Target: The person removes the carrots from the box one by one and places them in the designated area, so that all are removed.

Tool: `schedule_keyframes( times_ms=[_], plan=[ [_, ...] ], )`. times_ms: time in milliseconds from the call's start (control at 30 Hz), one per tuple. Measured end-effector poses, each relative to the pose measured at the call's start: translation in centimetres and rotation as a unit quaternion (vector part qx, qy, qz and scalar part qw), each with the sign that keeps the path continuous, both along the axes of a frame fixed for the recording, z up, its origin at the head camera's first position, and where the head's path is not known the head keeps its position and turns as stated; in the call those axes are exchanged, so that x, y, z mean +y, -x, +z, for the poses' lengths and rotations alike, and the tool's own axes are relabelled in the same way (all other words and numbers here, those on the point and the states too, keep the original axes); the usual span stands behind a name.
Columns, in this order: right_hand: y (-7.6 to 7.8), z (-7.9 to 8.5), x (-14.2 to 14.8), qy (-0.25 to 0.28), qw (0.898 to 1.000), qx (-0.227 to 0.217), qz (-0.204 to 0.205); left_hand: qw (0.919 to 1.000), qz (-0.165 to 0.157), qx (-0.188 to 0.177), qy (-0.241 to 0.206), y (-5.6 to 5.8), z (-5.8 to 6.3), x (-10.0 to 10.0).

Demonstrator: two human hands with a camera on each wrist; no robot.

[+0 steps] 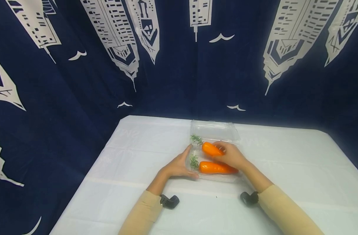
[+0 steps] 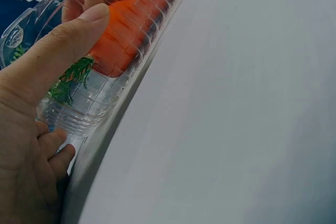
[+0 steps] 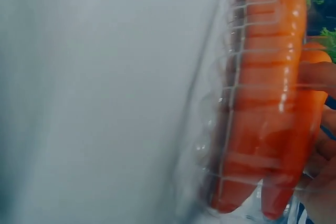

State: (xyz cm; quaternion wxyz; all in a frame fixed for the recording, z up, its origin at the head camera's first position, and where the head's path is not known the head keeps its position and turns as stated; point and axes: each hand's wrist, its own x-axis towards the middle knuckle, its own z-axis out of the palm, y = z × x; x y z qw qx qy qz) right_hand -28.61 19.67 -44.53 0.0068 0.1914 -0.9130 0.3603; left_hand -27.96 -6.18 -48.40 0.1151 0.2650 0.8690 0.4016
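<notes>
A clear plastic clamshell container (image 1: 218, 178) lies on the table with its lid (image 1: 214, 131) folded back. My left hand (image 1: 176, 165) holds the container's left end, thumb along the front wall and fingers spread toward the back. My right hand (image 1: 232, 156) grips a shiny orange carrot (image 1: 210, 148) near its narrow end, over the back part of the container. A second carrot (image 1: 215, 167) lies along the front, seen through the ridged wall in the right wrist view. Both have feathery green tops (image 1: 194, 162) pointing left.
A white cloth covers the table (image 1: 132, 156). Behind it hangs a dark blue curtain (image 1: 173, 88) printed with white buildings and birds. Dark wrist devices (image 1: 170, 201) sit at both cuffs, close over the tabletop.
</notes>
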Motion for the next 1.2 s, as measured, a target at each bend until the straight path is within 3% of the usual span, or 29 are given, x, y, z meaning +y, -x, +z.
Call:
schedule_keyframes(
  times_ms=[333, 633, 1200],
  plan=[
    [-0.9, 2.0, 0.4, 0.072, 0.994, -0.011, -0.084, 1.0000, -0.001, -0.005, -0.006, 0.0, 0.1, 0.1],
    [-2.1, 4.0, 1.7, 0.161, 0.972, -0.022, -0.168, 1.0000, -0.002, 0.001, -0.003, 0.0, 0.1, 0.1],
    [-3.5, 4.2, 5.4, 0.207, 0.935, -0.051, -0.283, 1.0000, -0.003, 0.003, -0.006, -0.2, 0.1, 0.0]
  ],
)
